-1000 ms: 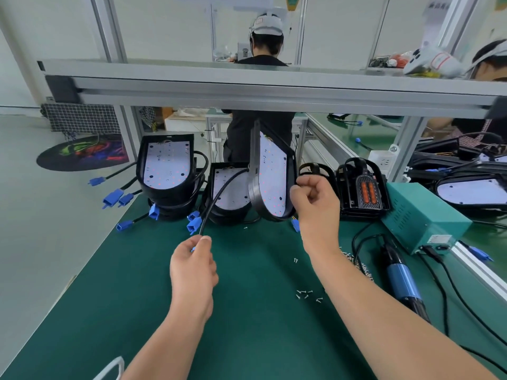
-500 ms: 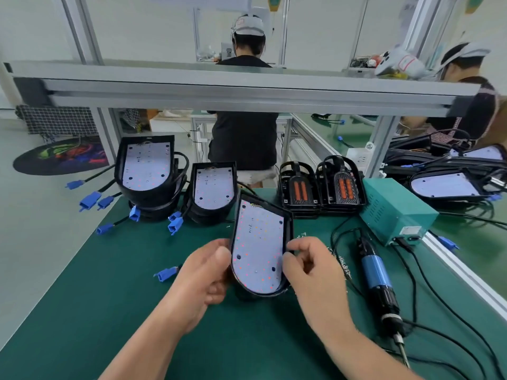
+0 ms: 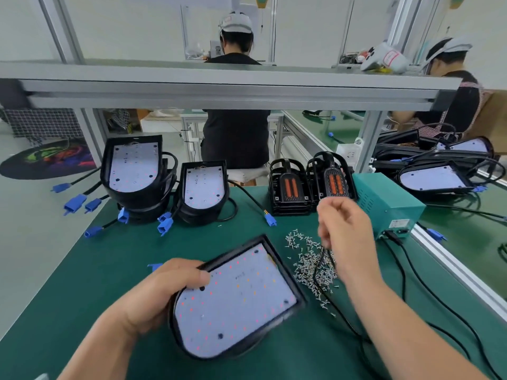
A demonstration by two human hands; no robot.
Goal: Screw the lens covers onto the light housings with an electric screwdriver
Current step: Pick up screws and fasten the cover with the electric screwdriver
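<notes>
The light housing (image 3: pixel 236 300) lay LED face up on the green worktop (image 3: pixel 90 272), close in front of the person. Its long axis ran on a slant from the rounded end at near left to the square end at far right. The left hand (image 3: pixel 162 292) gripped its left rim, fingers (image 3: pixel 192 277) curled over the edge and the thumb on the white board. The right hand (image 3: pixel 345 231) hung above and to the right of the housing. It was blurred, but its fingers were curled narrow and seemed to pinch a thin black cable (image 3: pixel 318 270) that dropped over the loose screws (image 3: pixel 304 256). Those screws lay just beside the housing's right edge, directly under that hand. No cover sat on the board, and the stacked black covers (image 3: pixel 288 190) stood beyond the right hand, so that hand was plainly the nearer one to fetch one. No screwdriver was in sight.
</notes>
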